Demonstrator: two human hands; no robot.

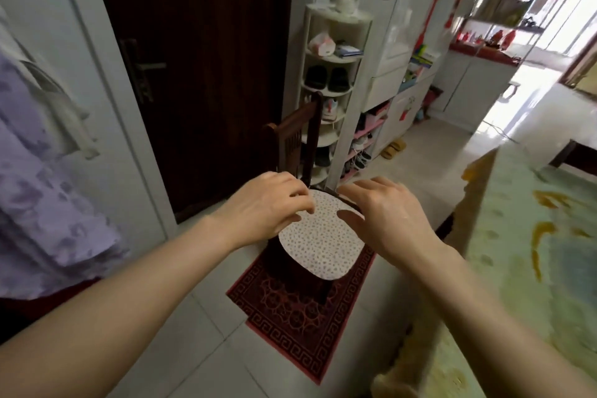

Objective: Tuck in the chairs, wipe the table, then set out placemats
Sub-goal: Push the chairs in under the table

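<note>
Head view. Dark wooden chair (303, 139) w/ slatted back stands on a red rug (290, 310) bearing a Greek-key border, laid on pale glossy floor tiles (181, 342); chair sits just beside the table's left edge, not under it. Seat carries a rounded-square cushion (323, 242), white fabric w/ fine speckled print, flat and thin. Left hand (268, 207): fingers curled together, pinching cushion's far-left edge. Right hand (384, 213): fingers spread apart, arched over cushion's far-right edge, thumb tip touching the fabric; no closed grip visible. Table (523, 252) at right, covered w/ a smooth pale-green cloth printed in yellow-orange motifs. Behind the chair: dark panelled door (200, 58) w/ metal handle; white tiered corner shelf (336, 74) holding shoes. Lilac patterned fabric (42, 187) hangs at left.
</note>
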